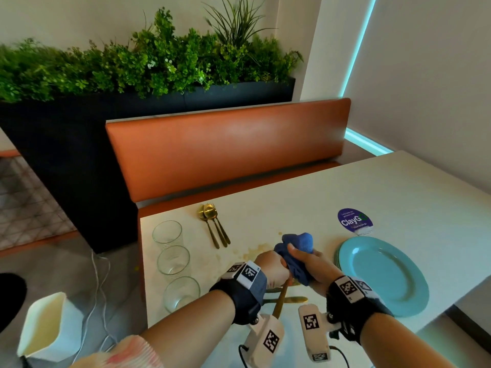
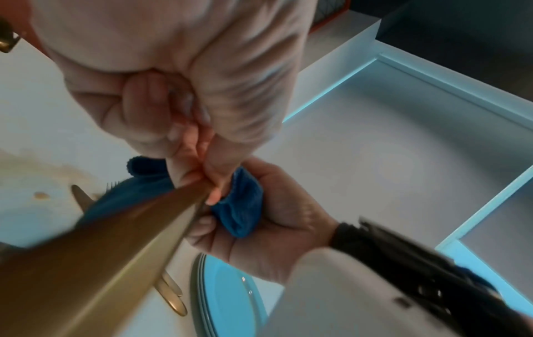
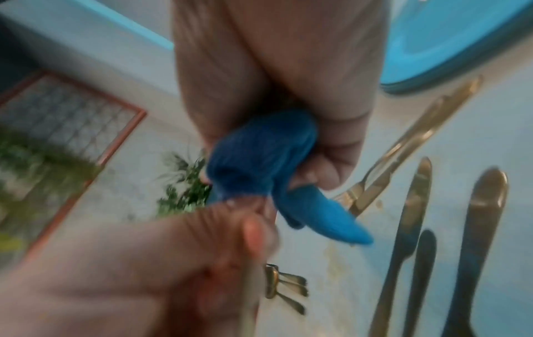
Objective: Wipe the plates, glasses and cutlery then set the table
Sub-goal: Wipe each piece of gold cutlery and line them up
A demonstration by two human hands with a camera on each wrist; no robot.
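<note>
The left hand (image 2: 179,91) is gripping a gold cutlery handle (image 2: 121,246), whose far end is disappearing into the blue cloth (image 2: 239,205) bunched in the right hand (image 2: 277,219); turquoise plates (image 2: 228,298) are lying below the right hand.

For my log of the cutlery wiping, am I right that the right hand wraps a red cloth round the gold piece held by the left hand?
Not quite: the cloth is blue, as the head view shows. The right hand does wrap it round the gold piece held by the left hand.
</note>
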